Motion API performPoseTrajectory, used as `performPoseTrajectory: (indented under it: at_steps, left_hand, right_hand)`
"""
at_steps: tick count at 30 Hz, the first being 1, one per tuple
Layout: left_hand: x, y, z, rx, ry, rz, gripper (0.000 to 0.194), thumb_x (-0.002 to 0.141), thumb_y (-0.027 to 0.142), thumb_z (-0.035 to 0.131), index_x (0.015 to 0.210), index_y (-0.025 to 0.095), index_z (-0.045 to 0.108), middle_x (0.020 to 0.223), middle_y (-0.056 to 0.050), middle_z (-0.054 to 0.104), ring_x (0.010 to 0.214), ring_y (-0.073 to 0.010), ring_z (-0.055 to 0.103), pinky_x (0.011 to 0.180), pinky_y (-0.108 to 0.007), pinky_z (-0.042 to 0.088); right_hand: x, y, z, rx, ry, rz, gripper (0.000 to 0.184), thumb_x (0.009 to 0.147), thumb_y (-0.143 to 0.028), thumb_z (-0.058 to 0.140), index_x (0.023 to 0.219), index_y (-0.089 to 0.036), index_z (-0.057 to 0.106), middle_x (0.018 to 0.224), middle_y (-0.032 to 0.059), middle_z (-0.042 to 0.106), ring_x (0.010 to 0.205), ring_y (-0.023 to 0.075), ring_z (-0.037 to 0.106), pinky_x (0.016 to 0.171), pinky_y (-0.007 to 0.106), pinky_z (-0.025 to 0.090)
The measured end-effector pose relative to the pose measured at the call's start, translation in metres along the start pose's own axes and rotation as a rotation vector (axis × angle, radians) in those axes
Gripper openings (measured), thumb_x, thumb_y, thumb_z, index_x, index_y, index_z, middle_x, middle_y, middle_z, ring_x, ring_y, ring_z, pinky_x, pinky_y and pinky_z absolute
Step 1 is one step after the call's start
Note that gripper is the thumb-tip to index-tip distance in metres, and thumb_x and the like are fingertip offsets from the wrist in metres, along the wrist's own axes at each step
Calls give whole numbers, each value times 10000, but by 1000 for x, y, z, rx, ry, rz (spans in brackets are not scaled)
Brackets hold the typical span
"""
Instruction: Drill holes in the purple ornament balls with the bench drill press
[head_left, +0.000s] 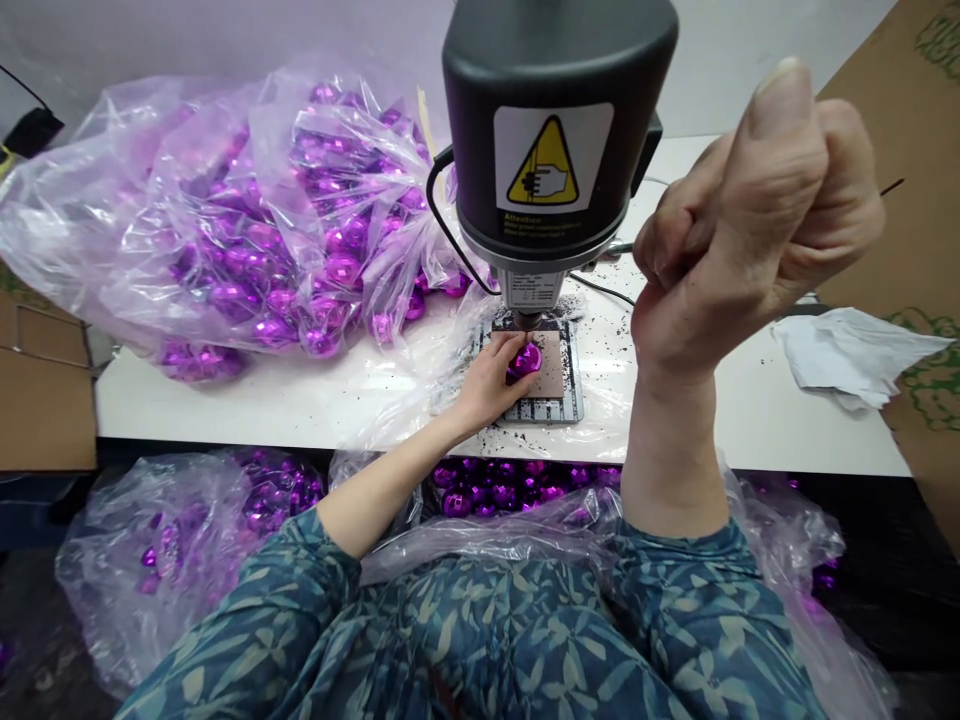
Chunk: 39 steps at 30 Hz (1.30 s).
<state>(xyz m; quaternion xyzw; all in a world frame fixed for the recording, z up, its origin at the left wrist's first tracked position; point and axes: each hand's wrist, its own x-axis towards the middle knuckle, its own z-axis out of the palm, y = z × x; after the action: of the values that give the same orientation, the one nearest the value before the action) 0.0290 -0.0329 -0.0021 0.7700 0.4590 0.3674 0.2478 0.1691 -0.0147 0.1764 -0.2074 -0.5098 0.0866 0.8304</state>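
A shiny purple mirrored ball [529,359] sits on a brown board [553,382] on the metal base plate [574,408] of a black drill press [472,170]. My left hand [487,382] grips the ball from its left side, fingers behind it and thumb in front, just below the chuck [528,319]. Raised to the right of the press head, my right hand [750,220] is closed in a fist round the press lever [621,249]. The grip end of that lever is hidden in the fist. Whether the bit touches the ball, I cannot tell.
A big clear bag [225,200] of purple balls covers the table's left side. More balls [495,487] lie in plastic below the front edge. Dark shavings [600,340] surround the base. A white cloth [855,350] lies right, near a cardboard box [892,140].
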Motion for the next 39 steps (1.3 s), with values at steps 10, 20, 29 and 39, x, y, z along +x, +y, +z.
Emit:
performPoseTrajectory:
  at_steps: [10, 20, 29, 39]
  left_hand:
    - [5, -11, 12, -228, 134, -164, 499, 738, 330, 884, 1161, 206, 650, 1074, -70, 712, 953, -221, 659, 862, -375, 543]
    - [7, -14, 10, -281, 82, -182, 485, 734, 301, 842, 1157, 176, 641, 1112, -86, 705, 947, -198, 655, 846, -345, 546]
    - [6, -21, 13, -302, 82, -186, 504, 711, 272, 848, 1163, 191, 642, 1160, -92, 695, 984, -205, 655, 894, -361, 548]
    - [6, -28, 14, -337, 54, -161, 501, 732, 309, 847, 1173, 205, 634, 1191, -88, 687, 1020, -210, 661, 927, -373, 556]
  right_hand:
    - [0, -6, -2, -44, 1, 59, 509, 880, -556, 591, 588, -206, 364, 460, -77, 309, 381, 21, 349, 416, 231, 245]
    - [-13, -8, -8, -64, 31, 43, 540, 914, -421, 620, 585, -211, 246, 459, -70, 245, 393, 35, 318, 438, 266, 228]
    - [-28, 5, -21, 39, 2, -59, 585, 907, -346, 615, 590, -178, 154, 491, -42, 109, 389, 18, 212, 405, 239, 180]
    - [-28, 1, -24, -79, 23, 18, 592, 897, -447, 632, 594, -202, 185, 483, -47, 161, 392, 37, 242, 417, 267, 219]
